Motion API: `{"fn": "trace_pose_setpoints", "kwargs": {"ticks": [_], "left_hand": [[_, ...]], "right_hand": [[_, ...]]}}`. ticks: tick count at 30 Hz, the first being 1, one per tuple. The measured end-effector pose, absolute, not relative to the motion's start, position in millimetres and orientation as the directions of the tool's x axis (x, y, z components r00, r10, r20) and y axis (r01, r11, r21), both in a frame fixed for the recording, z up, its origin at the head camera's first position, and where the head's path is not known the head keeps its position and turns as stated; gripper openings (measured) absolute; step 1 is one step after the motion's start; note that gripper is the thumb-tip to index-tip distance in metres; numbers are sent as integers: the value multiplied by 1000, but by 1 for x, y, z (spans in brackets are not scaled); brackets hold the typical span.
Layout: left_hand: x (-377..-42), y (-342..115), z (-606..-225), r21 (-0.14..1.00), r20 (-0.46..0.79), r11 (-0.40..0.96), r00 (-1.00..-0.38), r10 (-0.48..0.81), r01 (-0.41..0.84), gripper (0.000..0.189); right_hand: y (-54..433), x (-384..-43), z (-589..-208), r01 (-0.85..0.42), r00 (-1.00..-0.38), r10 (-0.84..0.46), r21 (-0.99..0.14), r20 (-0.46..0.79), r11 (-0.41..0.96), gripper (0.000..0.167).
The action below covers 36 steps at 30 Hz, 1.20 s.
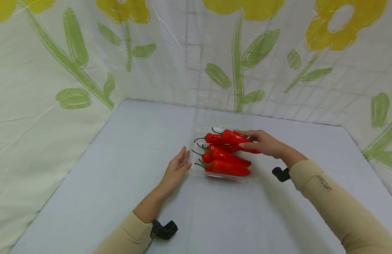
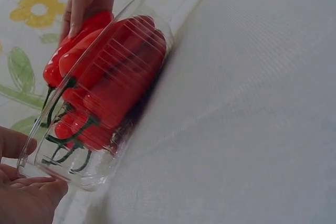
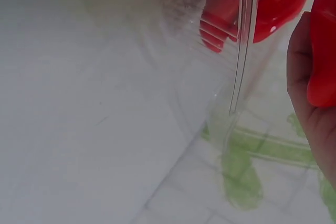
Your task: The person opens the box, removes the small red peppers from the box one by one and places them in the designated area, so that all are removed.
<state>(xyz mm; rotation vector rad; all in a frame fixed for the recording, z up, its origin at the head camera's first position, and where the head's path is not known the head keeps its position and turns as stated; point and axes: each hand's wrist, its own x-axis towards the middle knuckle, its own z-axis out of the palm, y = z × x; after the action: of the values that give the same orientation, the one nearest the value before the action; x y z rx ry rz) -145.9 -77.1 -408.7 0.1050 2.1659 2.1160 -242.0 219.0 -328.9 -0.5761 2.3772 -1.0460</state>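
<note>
The right hand (image 1: 268, 144) grasps a glossy red chili pepper (image 1: 234, 138) toward one o'clock of the clear plastic container (image 1: 229, 177) on the tabletop (image 1: 135, 141). The left hand (image 1: 176, 167) pinches the container's edge at nine o'clock. Other red peppers (image 1: 231, 167) lie inside, tips toward three o'clock.

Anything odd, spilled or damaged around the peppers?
Nothing stands out; no spill or damage visible. The red peppers in the clear tray point the same way. The topmost pepper is in the right hand.
</note>
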Motion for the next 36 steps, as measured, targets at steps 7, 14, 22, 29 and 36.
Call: {"fn": "trace_pose_setpoints", "kwargs": {"ticks": [7,14,22,29,36], "left_hand": [[-145,-79,-407,997,-63,57,-987,151,-55,64],[-150,-79,-405,985,-172,50,-975,143,-166,65],[-152,-78,-405,966,-247,-38,-955,162,-256,58],[-152,-77,-406,965,-250,-32,-953,172,-259,53],[-152,-75,-408,965,-225,-91,-957,183,-245,54]], "right_hand": [[232,-246,-325,-145,-794,-556,-811,-247,567,57],[247,-246,-318,-102,-829,-491,-792,-267,602,59],[269,-250,-320,-23,-874,-386,-771,-294,637,65],[287,-257,-327,97,-927,-239,-799,-289,593,70],[297,-266,-333,191,-934,-166,-833,-318,519,69]]}}
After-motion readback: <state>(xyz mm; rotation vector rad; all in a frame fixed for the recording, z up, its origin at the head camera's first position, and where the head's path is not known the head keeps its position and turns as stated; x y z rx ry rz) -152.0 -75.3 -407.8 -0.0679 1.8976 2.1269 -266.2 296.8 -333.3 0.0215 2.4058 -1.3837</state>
